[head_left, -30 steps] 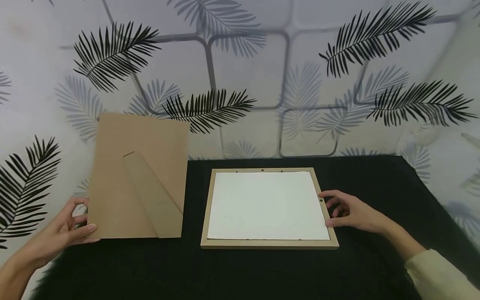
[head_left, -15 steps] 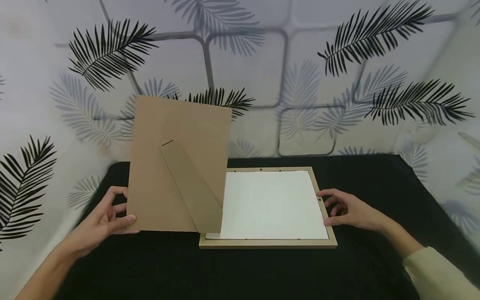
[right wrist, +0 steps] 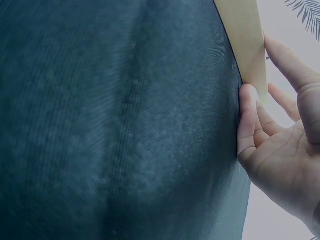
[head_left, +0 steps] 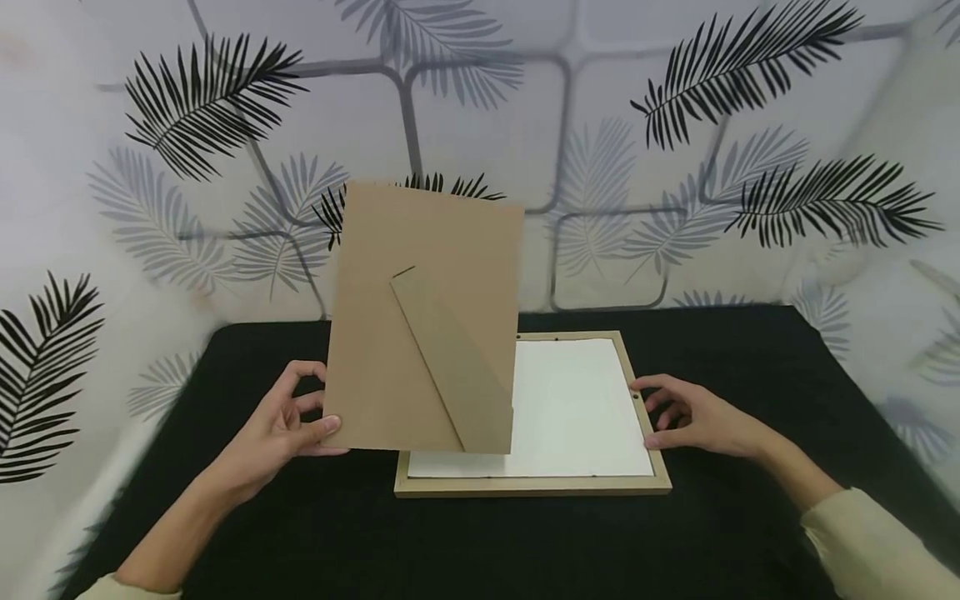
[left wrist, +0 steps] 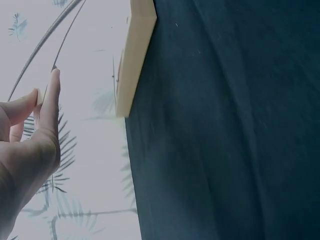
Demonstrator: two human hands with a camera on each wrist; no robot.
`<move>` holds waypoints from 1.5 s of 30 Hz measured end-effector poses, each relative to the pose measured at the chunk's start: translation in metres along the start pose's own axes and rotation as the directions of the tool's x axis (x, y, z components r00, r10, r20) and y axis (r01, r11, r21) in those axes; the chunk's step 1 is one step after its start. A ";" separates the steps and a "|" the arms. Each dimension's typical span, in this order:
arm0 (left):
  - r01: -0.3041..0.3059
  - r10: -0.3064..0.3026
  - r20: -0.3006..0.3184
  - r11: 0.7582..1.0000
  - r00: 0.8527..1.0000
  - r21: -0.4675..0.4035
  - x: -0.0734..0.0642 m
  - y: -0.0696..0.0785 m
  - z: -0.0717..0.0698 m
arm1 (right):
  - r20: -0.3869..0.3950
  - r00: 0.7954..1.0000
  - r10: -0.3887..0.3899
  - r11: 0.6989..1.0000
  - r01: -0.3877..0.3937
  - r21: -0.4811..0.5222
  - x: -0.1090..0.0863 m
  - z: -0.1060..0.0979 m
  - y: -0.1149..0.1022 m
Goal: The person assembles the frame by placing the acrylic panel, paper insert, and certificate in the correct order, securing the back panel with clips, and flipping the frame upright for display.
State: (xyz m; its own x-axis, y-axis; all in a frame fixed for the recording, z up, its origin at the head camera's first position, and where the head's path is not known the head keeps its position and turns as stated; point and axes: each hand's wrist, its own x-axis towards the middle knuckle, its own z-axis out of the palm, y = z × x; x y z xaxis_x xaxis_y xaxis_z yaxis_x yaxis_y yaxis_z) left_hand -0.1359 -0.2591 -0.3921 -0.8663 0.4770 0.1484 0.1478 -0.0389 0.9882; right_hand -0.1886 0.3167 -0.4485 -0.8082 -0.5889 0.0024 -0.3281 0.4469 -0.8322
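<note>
My left hand (head_left: 273, 433) pinches the lower left edge of a brown picture frame backing board (head_left: 367, 342) between thumb and fingers. The board is held up and tilted, its folded stand leg (head_left: 453, 367) facing me. Behind and below it lies a light wooden picture frame (head_left: 532, 487), face down, with a white sheet (head_left: 581, 408) inside. The board hides the frame's left part. At the frame's right side, my right hand (head_left: 701, 421) holds the edge with thumb and curled fingers. In the right wrist view, fingertips (right wrist: 247, 95) press against the wooden side.
A black cloth (head_left: 525, 550) covers the table. Behind it hangs a pale backdrop (head_left: 480, 142) printed with dark and grey leaves. Small dark fasteners (head_left: 636, 397) sit along the frame's rim.
My left hand has carried the backing board to the right and slightly up, from beside the frame to over its left part. The right hand stays at the frame's right edge.
</note>
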 end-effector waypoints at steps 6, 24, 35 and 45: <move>0.005 -0.005 0.007 0.999 1.000 -0.043 0.014 -0.004 0.015 | -0.001 1.000 -0.007 1.000 0.007 0.004 0.000 0.000 -0.001; 0.050 -0.051 -0.005 0.992 0.999 -0.112 0.035 -0.017 0.045 | 0.012 1.000 -0.025 0.999 0.025 -0.030 0.000 -0.007 -0.004; 0.073 -0.074 -0.003 0.993 0.997 -0.097 0.043 -0.020 0.058 | -0.051 0.998 -0.023 0.997 0.019 -0.070 0.002 -0.011 -0.012; 0.066 -0.063 0.037 0.995 0.997 -0.081 0.056 -0.024 0.067 | -0.075 0.997 -0.027 0.996 0.021 -0.087 0.009 -0.013 -0.019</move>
State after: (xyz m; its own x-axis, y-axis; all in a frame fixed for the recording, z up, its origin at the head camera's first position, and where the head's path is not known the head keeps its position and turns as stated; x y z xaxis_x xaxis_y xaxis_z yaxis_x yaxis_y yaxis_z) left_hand -0.1563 -0.1725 -0.4099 -0.8557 0.5105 0.0845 0.0515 -0.0786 0.9956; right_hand -0.1963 0.3114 -0.4252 -0.8335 -0.5485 0.0669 -0.3863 0.4918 -0.7804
